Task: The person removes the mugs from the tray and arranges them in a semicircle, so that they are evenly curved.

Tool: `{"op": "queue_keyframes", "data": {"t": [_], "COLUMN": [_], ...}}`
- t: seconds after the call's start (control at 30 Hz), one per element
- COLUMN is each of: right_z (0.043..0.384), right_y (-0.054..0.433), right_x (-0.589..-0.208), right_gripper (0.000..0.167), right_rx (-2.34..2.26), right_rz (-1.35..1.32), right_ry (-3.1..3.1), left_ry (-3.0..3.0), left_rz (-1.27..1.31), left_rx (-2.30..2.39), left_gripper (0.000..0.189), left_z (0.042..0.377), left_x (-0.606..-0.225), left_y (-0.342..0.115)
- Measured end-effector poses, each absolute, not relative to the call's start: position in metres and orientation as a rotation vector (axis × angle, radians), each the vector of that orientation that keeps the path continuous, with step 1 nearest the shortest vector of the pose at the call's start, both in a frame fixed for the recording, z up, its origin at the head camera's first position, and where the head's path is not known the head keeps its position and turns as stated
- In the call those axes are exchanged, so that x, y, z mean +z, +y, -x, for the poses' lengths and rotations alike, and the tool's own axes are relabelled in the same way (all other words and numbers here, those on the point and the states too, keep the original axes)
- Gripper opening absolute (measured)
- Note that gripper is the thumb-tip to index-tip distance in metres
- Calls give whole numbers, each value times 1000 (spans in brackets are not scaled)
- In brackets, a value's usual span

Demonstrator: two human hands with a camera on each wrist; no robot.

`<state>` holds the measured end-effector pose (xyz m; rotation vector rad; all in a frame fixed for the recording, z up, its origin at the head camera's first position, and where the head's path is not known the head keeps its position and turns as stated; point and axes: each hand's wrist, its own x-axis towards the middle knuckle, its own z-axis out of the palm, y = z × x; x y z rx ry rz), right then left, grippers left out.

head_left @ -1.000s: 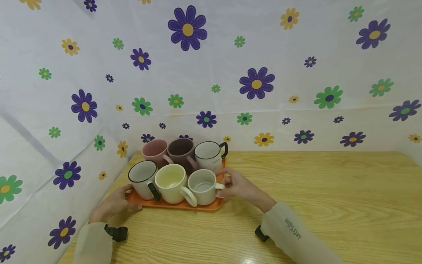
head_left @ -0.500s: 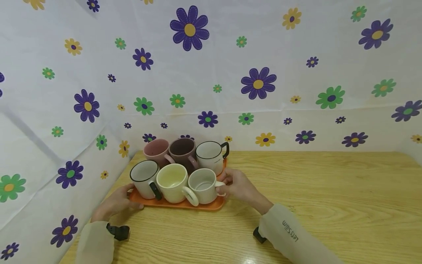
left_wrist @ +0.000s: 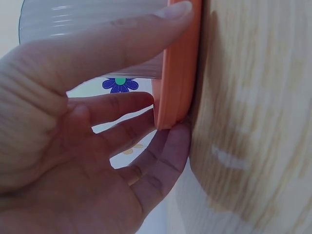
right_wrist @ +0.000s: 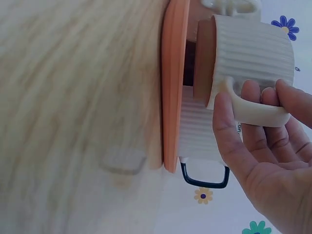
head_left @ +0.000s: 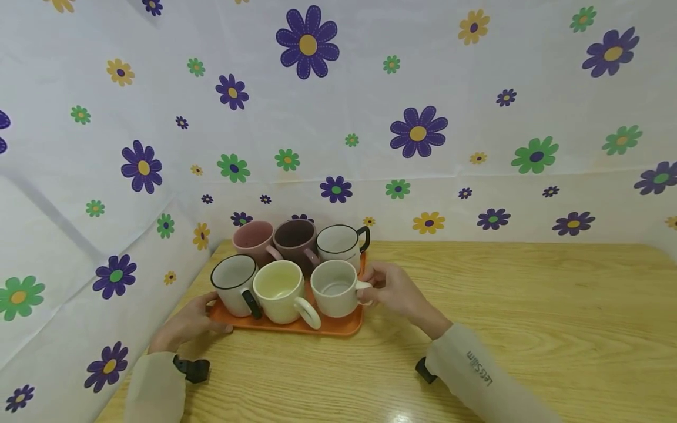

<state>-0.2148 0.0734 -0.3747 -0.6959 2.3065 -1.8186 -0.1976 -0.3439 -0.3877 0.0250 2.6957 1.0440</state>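
By its pale handle, my right hand point(head_left: 394, 291) holds a small white ribbed mug point(head_left: 334, 291). In the right wrist view the ribbed mug's bare tan base point(right_wrist: 204, 61) hangs just off the orange tray point(right_wrist: 174, 92), with fingers through the handle. My left hand point(head_left: 187, 323) grips the left end of the orange tray point(head_left: 346, 326); its thumb point(left_wrist: 175, 9) lies along the rim and fingers touch the corner. Nearest the left hand stands a white mug with a black rim point(head_left: 233, 288). A cream mug point(head_left: 277, 294) stands between it and the ribbed mug.
Along the tray's back stand a pink mug point(head_left: 254, 241), a dark mauve mug point(head_left: 296, 241) and another black-rimmed white mug point(head_left: 338, 244). The wooden table point(head_left: 508, 305) extends right. Flower-printed cloth point(head_left: 359, 88) borders the back and left.
The right hand has raised the ribbed mug by its handle and moved it slightly back and right, baring the tray's front right corner. The left hand stays on the tray.
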Motion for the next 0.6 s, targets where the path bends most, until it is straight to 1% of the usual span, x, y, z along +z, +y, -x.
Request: {"op": "queue_keyframes", "data": {"t": [0.6], "right_z": [213], "right_y": [109], "right_x": [-363], "right_gripper": [10], "right_rx": [-1800], "right_rz": [623], "right_ry": [2332], "left_ry": [2711], "left_rz": [-72], "left_rx": [1076], "left_gripper": [88], "left_z": [197], "left_x": [-386], "left_y": [-342]}}
